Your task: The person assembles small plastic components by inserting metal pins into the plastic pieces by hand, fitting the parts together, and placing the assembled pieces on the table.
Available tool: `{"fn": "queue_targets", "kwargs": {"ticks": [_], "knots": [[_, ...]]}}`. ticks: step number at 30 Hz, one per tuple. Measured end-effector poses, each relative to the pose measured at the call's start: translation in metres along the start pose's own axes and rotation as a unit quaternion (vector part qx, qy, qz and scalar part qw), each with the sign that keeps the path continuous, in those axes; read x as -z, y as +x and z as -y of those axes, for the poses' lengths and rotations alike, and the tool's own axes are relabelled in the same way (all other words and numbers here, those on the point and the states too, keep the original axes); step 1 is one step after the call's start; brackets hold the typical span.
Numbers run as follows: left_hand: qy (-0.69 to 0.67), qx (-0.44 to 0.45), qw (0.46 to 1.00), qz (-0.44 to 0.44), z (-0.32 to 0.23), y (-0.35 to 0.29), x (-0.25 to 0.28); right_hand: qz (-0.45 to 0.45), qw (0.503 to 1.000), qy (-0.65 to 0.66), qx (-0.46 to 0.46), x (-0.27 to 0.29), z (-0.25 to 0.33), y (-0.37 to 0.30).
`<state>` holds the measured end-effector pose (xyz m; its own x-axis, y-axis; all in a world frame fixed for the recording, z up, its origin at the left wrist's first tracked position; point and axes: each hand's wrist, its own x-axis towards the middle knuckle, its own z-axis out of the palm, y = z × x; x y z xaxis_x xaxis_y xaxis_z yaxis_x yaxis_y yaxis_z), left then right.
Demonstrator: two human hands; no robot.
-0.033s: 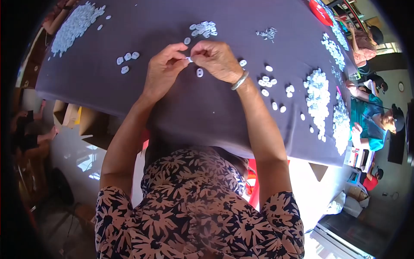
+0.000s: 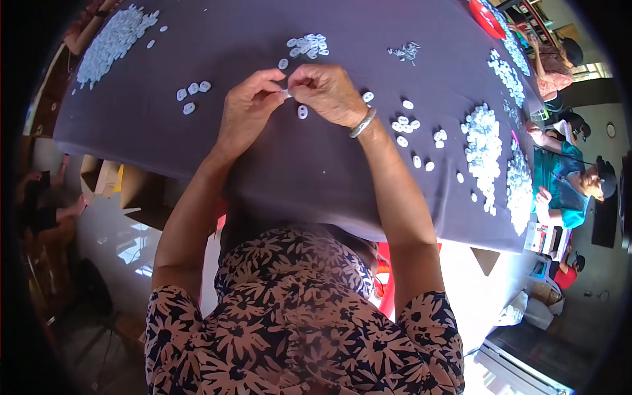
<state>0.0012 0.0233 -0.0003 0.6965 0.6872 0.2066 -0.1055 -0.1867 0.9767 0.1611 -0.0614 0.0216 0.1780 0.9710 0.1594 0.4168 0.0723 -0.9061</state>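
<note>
My left hand [image 2: 252, 108] and my right hand [image 2: 327, 92] meet over the dark tablecloth [image 2: 309, 155]. Between their fingertips is a small white plastic piece [image 2: 286, 93], mostly covered by the fingers. The left thumb and index finger pinch it from one side. My right fingers are bent together against its other side; their exact grip is partly hidden. Just below the hands lies a white oval piece [image 2: 303, 112] with two dark holes. Another white oval [image 2: 283, 64] rests above the left fingertips, near a small pile of similar ovals [image 2: 308, 45].
Several white ovals [image 2: 193, 87] lie left of my hands. To the right are scattered ovals [image 2: 404, 124], small metal-looking bits [image 2: 405, 51] and a large white heap [image 2: 484, 145]. Another heap [image 2: 115, 43] covers the far left. A red tray [image 2: 486, 20] sits far right, near other people.
Nearly nothing differs. The whole view has shifted very slightly, and both hands keep the same pose around the small white piece.
</note>
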Motion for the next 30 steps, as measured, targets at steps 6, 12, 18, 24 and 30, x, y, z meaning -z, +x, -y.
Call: {"fn": "queue_targets", "kwargs": {"ticks": [6, 12, 18, 24, 30], "knots": [[0.041, -0.047, 0.998, 0.011, 0.003, -0.001, 0.003, -0.040, 0.995, -0.092, 0.020, 0.022, -0.004, 0.002], [0.020, 0.005, 0.999, -0.030, 0.000, 0.001, -0.001, -0.267, 0.845, -0.462, -0.042, 0.136, -0.059, -0.008], [0.029, -0.018, 0.999, -0.038, 0.003, 0.001, -0.001, -0.177, 0.802, -0.552, -0.148, 0.127, -0.061, -0.012], [0.007, -0.033, 0.999, -0.027, 0.008, 0.000, 0.002, -0.123, 0.807, -0.572, -0.084, 0.046, -0.017, -0.024], [0.000, -0.051, 0.999, -0.012, 0.005, 0.002, -0.001, -0.282, 0.866, -0.408, 0.064, 0.083, -0.029, -0.024]]}}
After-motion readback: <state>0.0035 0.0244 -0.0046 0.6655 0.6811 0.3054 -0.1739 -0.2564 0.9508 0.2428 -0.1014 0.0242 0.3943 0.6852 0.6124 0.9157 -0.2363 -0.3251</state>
